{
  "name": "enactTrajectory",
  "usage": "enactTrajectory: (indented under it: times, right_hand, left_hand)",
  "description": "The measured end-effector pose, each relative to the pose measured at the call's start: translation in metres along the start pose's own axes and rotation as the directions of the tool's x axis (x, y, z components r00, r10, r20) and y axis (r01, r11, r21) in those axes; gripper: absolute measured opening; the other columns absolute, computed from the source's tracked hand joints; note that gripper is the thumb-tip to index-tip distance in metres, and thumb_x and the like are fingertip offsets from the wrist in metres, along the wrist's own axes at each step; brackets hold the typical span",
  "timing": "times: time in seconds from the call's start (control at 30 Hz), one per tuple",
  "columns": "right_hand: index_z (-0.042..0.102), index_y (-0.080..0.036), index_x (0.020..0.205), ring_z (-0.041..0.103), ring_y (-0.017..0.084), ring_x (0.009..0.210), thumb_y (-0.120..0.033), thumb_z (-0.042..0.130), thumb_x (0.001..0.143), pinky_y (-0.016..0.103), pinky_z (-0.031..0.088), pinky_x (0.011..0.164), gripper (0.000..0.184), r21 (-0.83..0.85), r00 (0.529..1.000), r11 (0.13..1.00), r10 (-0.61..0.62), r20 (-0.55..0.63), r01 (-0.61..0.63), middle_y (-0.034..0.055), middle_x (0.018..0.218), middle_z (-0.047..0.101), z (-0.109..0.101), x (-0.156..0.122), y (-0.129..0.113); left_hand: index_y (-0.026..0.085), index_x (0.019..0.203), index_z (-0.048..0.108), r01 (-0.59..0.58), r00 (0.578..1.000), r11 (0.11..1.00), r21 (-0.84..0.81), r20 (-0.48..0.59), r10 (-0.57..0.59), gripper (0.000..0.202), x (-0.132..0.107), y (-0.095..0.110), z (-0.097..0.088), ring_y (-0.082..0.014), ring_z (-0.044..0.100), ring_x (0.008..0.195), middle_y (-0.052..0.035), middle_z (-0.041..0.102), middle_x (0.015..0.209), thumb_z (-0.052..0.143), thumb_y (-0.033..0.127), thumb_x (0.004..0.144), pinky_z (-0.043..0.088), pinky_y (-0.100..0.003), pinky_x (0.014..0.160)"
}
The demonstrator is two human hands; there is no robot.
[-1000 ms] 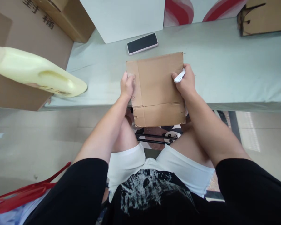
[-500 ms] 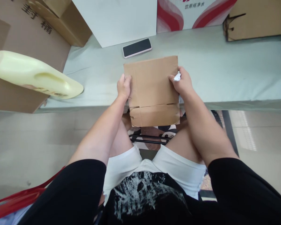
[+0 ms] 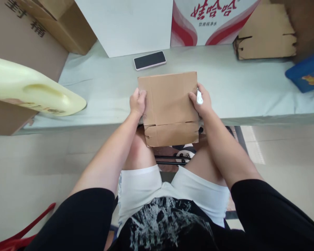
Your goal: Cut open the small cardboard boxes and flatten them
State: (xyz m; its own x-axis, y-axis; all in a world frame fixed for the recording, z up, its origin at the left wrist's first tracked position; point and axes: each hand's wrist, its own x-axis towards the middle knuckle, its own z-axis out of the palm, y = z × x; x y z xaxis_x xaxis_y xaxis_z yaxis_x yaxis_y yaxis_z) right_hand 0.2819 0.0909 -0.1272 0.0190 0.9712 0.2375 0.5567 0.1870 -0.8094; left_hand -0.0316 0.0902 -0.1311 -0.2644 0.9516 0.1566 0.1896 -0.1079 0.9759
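Between my hands is a flattened brown cardboard box (image 3: 170,101), its slotted flap hanging over the table's front edge above my knees. My left hand (image 3: 138,101) grips the left side, thumb on top and fingers underneath. On the right side my right hand (image 3: 202,101) pinches the cardboard in the same way. A small white object (image 3: 199,97), possibly a cutter, is tucked in that right hand as well; its far part is hidden. Just beyond the cardboard lies a phone (image 3: 150,61) with a dark screen.
A pale yellow bottle (image 3: 36,87) stands at the left on the cloth-covered table (image 3: 251,90). Behind are brown cartons (image 3: 75,28), a white box (image 3: 131,28) and a red-and-white carton (image 3: 211,28). Folded cardboard (image 3: 267,38) and a blue package (image 3: 308,73) are at the right.
The view has shifted right, showing more of the blue package. Both hands keep hold of the cardboard, and the white object has turned more upright in my right hand.
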Motion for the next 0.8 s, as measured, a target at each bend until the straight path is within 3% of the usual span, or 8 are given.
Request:
enactTrajectory:
  times: [0.13,0.33,0.47,0.6,0.7,0.8]
  right_hand:
    - [0.066,-0.023,0.129,0.067,0.039,0.12,-0.075,0.067,0.075,0.059,0.051,0.113,0.075,0.023,0.999,0.999,0.041,-0.034,-0.04,0.0162,0.128,0.075,0.002,0.004,-0.005]
    - [0.07,-0.024,0.118,0.07,0.035,0.11,-0.073,0.066,0.075,0.058,0.054,0.107,0.065,0.092,0.999,0.995,0.05,-0.009,-0.049,0.0119,0.121,0.078,-0.006,0.005,-0.005]
    - [0.071,-0.023,0.113,0.069,0.035,0.11,-0.068,0.075,0.071,0.059,0.052,0.108,0.062,0.151,0.997,0.986,0.074,-0.005,-0.073,0.0113,0.117,0.078,-0.004,0.007,-0.007]
    - [0.07,-0.023,0.109,0.069,0.031,0.101,-0.061,0.081,0.067,0.054,0.056,0.1,0.057,0.289,0.987,0.945,0.158,0.015,-0.155,0.0076,0.104,0.077,-0.004,0.005,-0.014]
    - [0.069,-0.026,0.112,0.069,0.022,0.077,-0.057,0.077,0.071,0.042,0.061,0.078,0.052,0.438,0.962,0.858,0.261,0.082,-0.27,0.0017,0.087,0.075,-0.016,-0.021,-0.025]
    - [0.071,-0.03,0.112,0.068,0.019,0.067,-0.061,0.077,0.071,0.036,0.06,0.064,0.052,0.554,0.931,0.752,0.332,0.15,-0.357,-0.0002,0.081,0.074,-0.037,-0.076,-0.041]
  left_hand:
    - [0.022,0.068,0.055,-0.022,1.0,0.995,0.092,-0.018,0.024,0.04,-0.001,0.004,0.001,-0.0213,0.056,0.077,0.0,0.054,0.067,0.069,0.047,0.096,0.043,-0.033,0.078]
    - [0.022,0.06,0.046,0.027,1.0,0.997,0.067,0.006,-0.028,0.044,-0.001,0.007,0.002,-0.0174,0.042,0.064,0.0028,0.04,0.059,0.07,0.034,0.094,0.031,-0.032,0.067]
    - [0.021,0.063,0.051,0.073,0.997,0.997,0.038,0.019,-0.073,0.034,0.0,0.007,0.0,-0.0171,0.044,0.065,0.0031,0.043,0.06,0.071,0.025,0.09,0.03,-0.031,0.067]
    - [0.021,0.065,0.055,0.119,0.993,0.992,-0.026,0.027,-0.119,0.028,0.002,0.008,-0.001,-0.0178,0.051,0.067,0.002,0.051,0.061,0.074,0.027,0.085,0.036,-0.029,0.066]
    - [0.021,0.076,0.057,0.148,0.989,0.98,-0.136,0.012,-0.147,0.027,0.003,0.014,-0.006,-0.0201,0.062,0.074,-0.001,0.063,0.072,0.073,0.041,0.085,0.047,-0.03,0.069]
    - [0.022,0.09,0.061,0.16,0.986,0.949,-0.272,-0.003,-0.167,0.037,-0.004,0.026,-0.012,-0.0256,0.073,0.09,-0.0069,0.074,0.095,0.072,0.057,0.082,0.058,-0.036,0.078]
